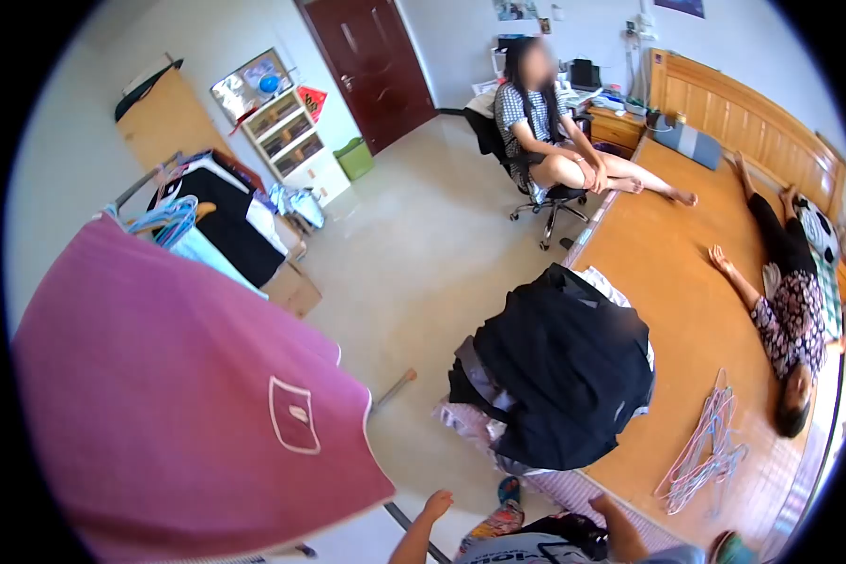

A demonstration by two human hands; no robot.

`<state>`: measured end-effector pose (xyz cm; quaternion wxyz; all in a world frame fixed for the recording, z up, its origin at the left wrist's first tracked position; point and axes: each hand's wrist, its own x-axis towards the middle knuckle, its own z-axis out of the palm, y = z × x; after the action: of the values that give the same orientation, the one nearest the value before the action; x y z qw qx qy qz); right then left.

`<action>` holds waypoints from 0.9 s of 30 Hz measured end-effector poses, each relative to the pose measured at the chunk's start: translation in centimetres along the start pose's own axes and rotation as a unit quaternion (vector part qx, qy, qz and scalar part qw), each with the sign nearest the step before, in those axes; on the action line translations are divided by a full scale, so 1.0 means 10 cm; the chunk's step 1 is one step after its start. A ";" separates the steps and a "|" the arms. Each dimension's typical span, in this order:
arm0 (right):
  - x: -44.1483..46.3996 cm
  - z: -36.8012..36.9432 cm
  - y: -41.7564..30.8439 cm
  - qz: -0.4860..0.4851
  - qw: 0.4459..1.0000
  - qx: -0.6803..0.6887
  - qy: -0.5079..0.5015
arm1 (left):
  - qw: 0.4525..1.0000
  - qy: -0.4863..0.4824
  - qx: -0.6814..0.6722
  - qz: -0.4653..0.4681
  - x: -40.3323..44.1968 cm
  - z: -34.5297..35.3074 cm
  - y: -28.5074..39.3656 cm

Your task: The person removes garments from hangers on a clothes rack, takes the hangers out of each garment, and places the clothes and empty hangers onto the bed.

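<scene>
My left hand (439, 503) is low in the view, just right of the pink cloth (188, 385) hanging on a rack; its fingers are loosely curled and nothing shows in them. At the lower right, my right hand (600, 506) is beside my body, below the pile of dark clothes (569, 367), its fingers too small to make out. That pile lies at the edge of the wooden bed (672, 263). Several thin wire hangers (708, 446) lie on the bed to the right of the pile.
A person (536, 141) sits on a wheeled office chair (552, 202), feet on the bed. Another person (794, 301) lies along the bed's far right side. Clothes and hangers (169, 218) hang on the rack at left. Behind are a green bin (353, 159) and a door (371, 70).
</scene>
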<state>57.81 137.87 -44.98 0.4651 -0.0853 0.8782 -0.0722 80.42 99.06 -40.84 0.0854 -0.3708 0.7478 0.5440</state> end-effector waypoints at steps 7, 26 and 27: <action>0.24 -1.02 -2.49 -0.266 0.957 0.056 0.104 | 0.940 0.153 -0.266 -0.153 -0.37 -0.64 -0.43; 2.02 -1.85 -5.53 0.044 0.957 0.235 -0.167 | 0.977 0.117 -0.160 0.078 2.79 -3.21 1.72; 1.95 -2.06 -5.80 0.010 0.964 0.200 -0.174 | 0.961 0.170 -0.179 0.125 3.00 -3.34 1.68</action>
<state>34.72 78.06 -37.21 0.6189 0.0071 0.7524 -0.2252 57.43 58.21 -31.00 -0.1793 -0.3706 0.6819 0.6046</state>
